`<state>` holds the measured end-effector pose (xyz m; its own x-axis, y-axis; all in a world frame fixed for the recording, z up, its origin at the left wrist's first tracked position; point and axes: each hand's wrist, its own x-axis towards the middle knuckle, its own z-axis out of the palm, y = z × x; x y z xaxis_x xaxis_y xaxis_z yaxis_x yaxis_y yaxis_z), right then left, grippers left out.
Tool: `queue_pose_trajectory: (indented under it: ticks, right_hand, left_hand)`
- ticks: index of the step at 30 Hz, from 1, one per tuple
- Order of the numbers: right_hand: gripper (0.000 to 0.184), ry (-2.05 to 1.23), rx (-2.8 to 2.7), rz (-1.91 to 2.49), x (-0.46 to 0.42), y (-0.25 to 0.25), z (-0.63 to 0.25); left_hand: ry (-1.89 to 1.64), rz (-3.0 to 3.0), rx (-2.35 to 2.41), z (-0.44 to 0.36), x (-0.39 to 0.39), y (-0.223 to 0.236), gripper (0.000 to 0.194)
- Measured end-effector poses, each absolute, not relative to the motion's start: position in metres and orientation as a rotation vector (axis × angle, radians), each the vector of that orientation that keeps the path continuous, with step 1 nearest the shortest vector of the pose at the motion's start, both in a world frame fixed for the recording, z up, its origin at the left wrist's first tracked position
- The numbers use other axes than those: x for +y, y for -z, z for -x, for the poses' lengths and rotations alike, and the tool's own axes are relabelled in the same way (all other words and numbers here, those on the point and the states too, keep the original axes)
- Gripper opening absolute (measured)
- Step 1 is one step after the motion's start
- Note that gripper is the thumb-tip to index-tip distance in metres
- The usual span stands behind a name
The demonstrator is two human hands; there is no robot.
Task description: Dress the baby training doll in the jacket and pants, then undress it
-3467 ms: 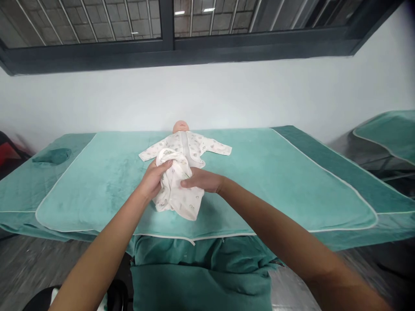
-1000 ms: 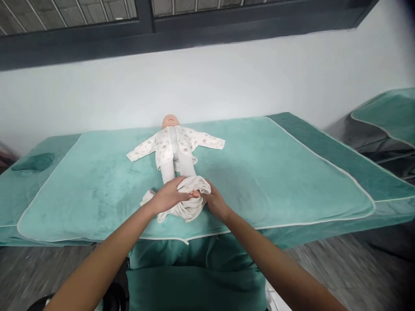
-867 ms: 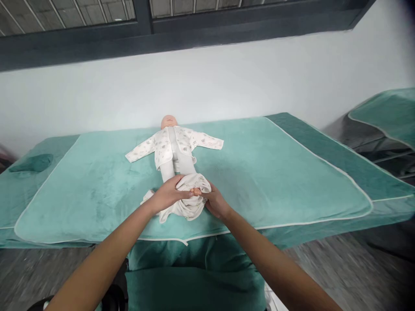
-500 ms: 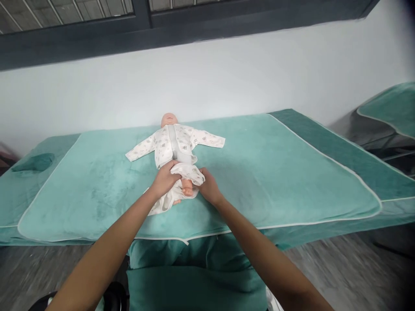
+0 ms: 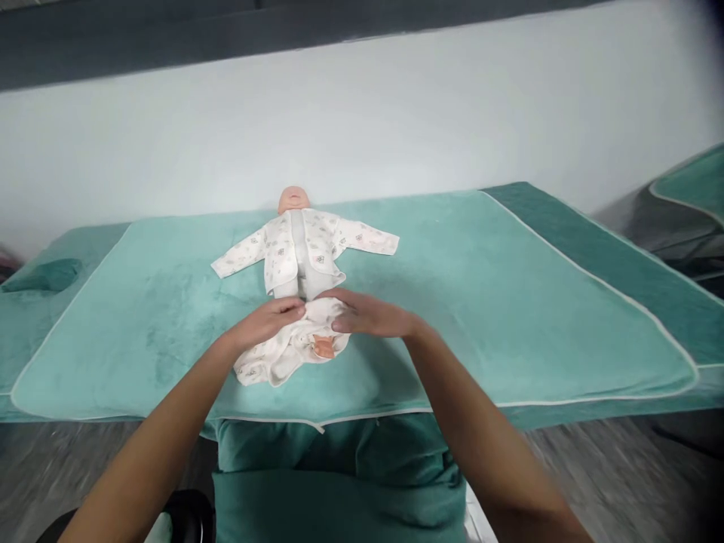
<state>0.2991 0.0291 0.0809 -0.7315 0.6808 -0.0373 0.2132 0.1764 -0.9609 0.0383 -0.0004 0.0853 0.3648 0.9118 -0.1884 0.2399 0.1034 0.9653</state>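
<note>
Clock set with the person at 6: white wall (image 5: 396, 121) at 12, the dark window frame (image 5: 170, 41) above it cropped by the top edge. Green-covered bed (image 5: 498, 302), ends cut off at 9 and 3; another green cover (image 5: 695, 185) toward 2, mostly out of sight. Doll (image 5: 293, 200) on its back, head at 12, lower legs hidden. Patterned white jacket (image 5: 277, 253) lies open on it, sleeves out toward 8 and just past 3. Matching lower garment (image 5: 283, 351) bunched over the legs at 6, folds hard to sort out. Left hand (image 5: 268, 320) at the garment's 11, fingers pressed together on cloth. Right hand (image 5: 370, 313) at its 2, fingers straight along the top edge, thumb apart, cloth between. Can't tell if either pinches; fingertip contact is unclear. Orange-toned foot (image 5: 324, 347), partly covered, pokes out at 7 from the right thumb.
</note>
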Motion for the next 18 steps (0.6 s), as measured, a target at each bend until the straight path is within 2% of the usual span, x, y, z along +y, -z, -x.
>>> queue_pose_trajectory:
  ticks: [2,4,6,8,12,18]
  right_hand:
    - [0.047,-1.454,-2.354,0.954,0.049,-0.11,-0.285]
    - [0.04,-1.265,-2.565,1.039,0.068,-0.127,-0.264]
    - [0.04,-1.225,-2.606,1.004,0.085,-0.125,-0.245]
    - [0.035,-1.373,-2.449,0.915,0.097,-0.108,-0.235]
    - [0.025,-1.745,-1.915,0.757,0.106,-0.062,-0.239]
    - [0.028,-2.06,-1.286,0.431,0.098,-0.039,-0.241]
  left_hand:
    - [-0.661,-1.452,1.135,-0.044,0.002,-0.082,0.038]
    - [-0.912,-1.32,1.193,-0.053,0.006,-0.078,0.039]
    - [-1.197,-1.085,1.226,-0.061,0.011,-0.074,0.038]
    - [-1.281,-0.916,1.197,-0.067,0.017,-0.072,0.039]
    - [-1.057,-0.854,1.135,-0.064,0.029,-0.069,0.041]
    - [-0.96,-0.799,0.94,-0.045,0.039,-0.063,0.048]
